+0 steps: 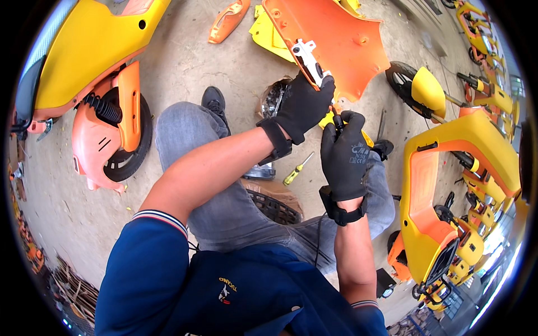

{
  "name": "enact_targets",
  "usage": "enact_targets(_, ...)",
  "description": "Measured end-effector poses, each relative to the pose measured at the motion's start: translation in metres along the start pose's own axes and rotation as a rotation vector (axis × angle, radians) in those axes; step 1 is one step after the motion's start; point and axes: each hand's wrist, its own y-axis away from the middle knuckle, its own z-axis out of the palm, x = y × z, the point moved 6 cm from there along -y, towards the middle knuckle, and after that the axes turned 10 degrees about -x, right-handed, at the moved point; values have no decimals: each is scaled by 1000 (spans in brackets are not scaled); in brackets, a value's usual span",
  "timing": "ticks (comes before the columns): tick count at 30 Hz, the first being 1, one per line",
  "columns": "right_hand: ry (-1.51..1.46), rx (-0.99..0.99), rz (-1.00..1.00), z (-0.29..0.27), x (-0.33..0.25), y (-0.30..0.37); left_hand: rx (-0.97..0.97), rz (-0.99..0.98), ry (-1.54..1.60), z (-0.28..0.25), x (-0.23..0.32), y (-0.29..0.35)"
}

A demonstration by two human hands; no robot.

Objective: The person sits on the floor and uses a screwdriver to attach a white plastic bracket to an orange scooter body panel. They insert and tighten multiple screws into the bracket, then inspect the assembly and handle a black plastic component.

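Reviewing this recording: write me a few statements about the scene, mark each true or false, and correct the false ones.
1. The left hand and right hand wear black gloves. True.
2. The yellow-green screwdriver is in the right hand. False: the yellow-green screwdriver lies on the floor.
3. The left hand grips the orange panel. True.
4. The bracket on the panel is entirely yellow. False: the bracket is mostly white.
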Motion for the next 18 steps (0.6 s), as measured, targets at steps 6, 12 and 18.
enact_targets(6,106,142,-168,-3,-4,-1,30,47,-71,0,-2,1)
enact_targets(12,-63,44,31,4,3,0,-2,28,-54,-1,3,1)
enact_targets(18,-192,97,-40,6,7,-2,-5,-2,-3,0,0,1)
